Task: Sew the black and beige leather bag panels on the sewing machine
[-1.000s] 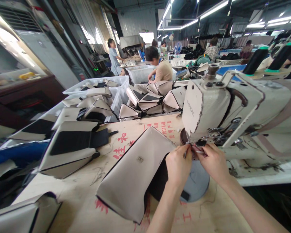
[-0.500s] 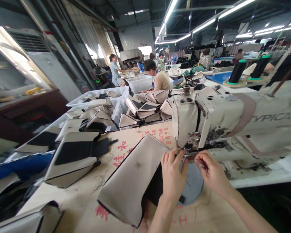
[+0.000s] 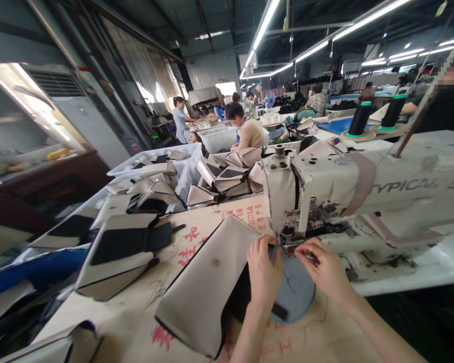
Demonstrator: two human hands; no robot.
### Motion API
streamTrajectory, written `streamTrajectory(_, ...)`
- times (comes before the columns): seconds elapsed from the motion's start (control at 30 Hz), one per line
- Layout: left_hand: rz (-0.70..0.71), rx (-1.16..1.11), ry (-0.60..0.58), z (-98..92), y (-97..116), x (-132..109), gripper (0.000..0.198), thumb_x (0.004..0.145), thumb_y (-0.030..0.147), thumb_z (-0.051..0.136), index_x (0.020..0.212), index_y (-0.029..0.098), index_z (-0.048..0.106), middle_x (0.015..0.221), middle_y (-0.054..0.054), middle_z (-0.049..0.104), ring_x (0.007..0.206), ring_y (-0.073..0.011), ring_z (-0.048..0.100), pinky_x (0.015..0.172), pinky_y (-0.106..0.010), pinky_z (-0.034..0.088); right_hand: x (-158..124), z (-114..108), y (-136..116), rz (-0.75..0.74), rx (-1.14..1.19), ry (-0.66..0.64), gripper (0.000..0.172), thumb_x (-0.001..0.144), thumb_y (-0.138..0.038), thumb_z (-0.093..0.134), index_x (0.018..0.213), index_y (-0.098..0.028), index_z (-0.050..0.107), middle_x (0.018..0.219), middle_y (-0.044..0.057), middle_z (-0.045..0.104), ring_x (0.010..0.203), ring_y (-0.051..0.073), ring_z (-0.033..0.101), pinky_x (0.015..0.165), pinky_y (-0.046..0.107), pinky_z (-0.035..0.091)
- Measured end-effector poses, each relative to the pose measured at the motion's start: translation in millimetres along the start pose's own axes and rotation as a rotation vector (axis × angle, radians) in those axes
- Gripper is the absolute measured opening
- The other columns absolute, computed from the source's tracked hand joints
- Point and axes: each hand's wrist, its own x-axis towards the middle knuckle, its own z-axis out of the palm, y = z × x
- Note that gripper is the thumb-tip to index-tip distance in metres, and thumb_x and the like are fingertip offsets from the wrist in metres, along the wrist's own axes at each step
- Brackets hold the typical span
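My left hand (image 3: 264,272) is closed on the upper right end of a beige bag piece (image 3: 202,285) with black edging, just left of the sewing machine's needle area (image 3: 287,239). The piece lies aslant on the table, its black inner side (image 3: 242,290) partly showing by my wrist. My right hand (image 3: 323,267) pinches at the right of the needle area, fingertips and thumb together; what they hold is too small to make out. Below and between both hands lies a round grey-blue disc (image 3: 297,290) with a short black strip (image 3: 280,311) at its lower edge.
A beige-and-black bag (image 3: 117,252) lies left on the wooden table (image 3: 136,327), another (image 3: 56,348) at the lower left corner. Clear plastic bins (image 3: 189,174) full of such pieces stand behind. Black thread cones (image 3: 357,121) rise behind the machine (image 3: 401,186). Several people sit or stand farther back.
My left hand has drawn slightly back from the needle area, and more of the disc and its black strip shows. My right hand stays pinched. The view has shifted a little.
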Motion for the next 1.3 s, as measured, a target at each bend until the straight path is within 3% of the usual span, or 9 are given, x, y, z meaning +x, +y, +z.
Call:
streamTrajectory(0.2, 0.035, 0.153, -0.049, 7.1, -9.3, 4.9, 0.019, 0.083, 0.018, 0.048, 0.097, 0.023, 0.06, 0.092, -0.003, 0.059, 0.092, -0.0192, 0.052, 0.08, -0.034, 0.038, 0.2, 3.2, 1.1, -0.004, -0.007, -0.012, 0.02, 0.086, -0.035, 0.046, 0.085, -0.02, 0.06, 0.083, 0.003, 0.056, 0.07, 0.013, 0.058, 0.063, 0.023, 0.047)
streamTrajectory(0.47, 0.121, 0.261, -0.059, 4.8, -0.1, 14.5, 0.019, 0.087, 0.02, 0.044, 0.086, 0.021, 0.063, 0.082, -0.002, 0.059, 0.083, -0.0166, 0.052, 0.082, -0.036, 0.03, 2.9, 4.7, 2.0, -0.001, -0.015, -0.01, 0.02, 0.087, -0.034, 0.045, 0.085, -0.02, 0.06, 0.083, 0.004, 0.057, 0.068, 0.013, 0.058, 0.062, 0.023, 0.047)
streamTrajectory(0.6, 0.131, 0.268, -0.055, 5.2, 1.2, 15.4, 0.02, 0.087, 0.02, 0.043, 0.087, 0.021, 0.063, 0.082, -0.002, 0.059, 0.083, -0.0165, 0.052, 0.083, -0.037, 0.029, 11.3, 8.5, 2.7, -0.016, -0.099, 0.084, 0.019, 0.086, -0.033, 0.047, 0.088, -0.02, 0.06, 0.085, 0.004, 0.058, 0.07, 0.014, 0.058, 0.065, 0.024, 0.047)
streamTrajectory(0.73, 0.134, 0.265, -0.065, 5.2, 0.2, 15.3, 0.021, 0.087, 0.018, 0.041, 0.085, 0.02, 0.063, 0.082, -0.003, 0.058, 0.083, -0.0169, 0.052, 0.084, -0.037, 0.029, 21.8, 16.0, 1.6, -0.051, -0.346, 0.183, 0.019, 0.084, -0.033, 0.05, 0.092, -0.02, 0.062, 0.089, 0.006, 0.059, 0.076, 0.018, 0.06, 0.063, 0.026, 0.046)
streamTrajectory(0.9, 0.157, 0.27, -0.06, 4.7, -1.0, 14.9, 0.021, 0.086, 0.015, 0.043, 0.086, 0.021, 0.063, 0.081, -0.002, 0.058, 0.082, -0.0166, 0.052, 0.084, -0.037, 0.029, 28.9, 24.2, -5.5, 0.003, -0.565, 0.138, 0.014, 0.078, -0.026, 0.055, 0.086, -0.019, 0.064, 0.078, 0.005, 0.06, 0.069, 0.018, 0.059, 0.057, 0.025, 0.042)
streamTrajectory(1.17, 0.193, 0.312, -0.063, 2.3, -1.8, 15.6, 0.019, 0.084, 0.014, 0.046, 0.085, 0.022, 0.063, 0.084, -0.002, 0.059, 0.082, -0.0169, 0.052, 0.084, -0.038, 0.028, 31.4, 31.5, -8.2, 0.066, -0.626, 0.118, 0.009, 0.078, -0.022, 0.054, 0.076, -0.019, 0.062, 0.07, 0.004, 0.059, 0.066, 0.018, 0.057, 0.054, 0.025, 0.036)
streamTrajectory(1.3, 0.187, 0.288, -0.071, 1.8, -1.6, 17.0, 0.019, 0.084, 0.013, 0.044, 0.085, 0.021, 0.061, 0.086, -0.003, 0.06, 0.083, -0.0178, 0.053, 0.084, -0.039, 0.028, 32.5, 34.0, -10.4, 0.057, -0.648, 0.086, 0.01, 0.078, -0.017, 0.05, 0.08, -0.017, 0.06, 0.071, 0.005, 0.058, 0.067, 0.019, 0.057, 0.054, 0.025, 0.036)
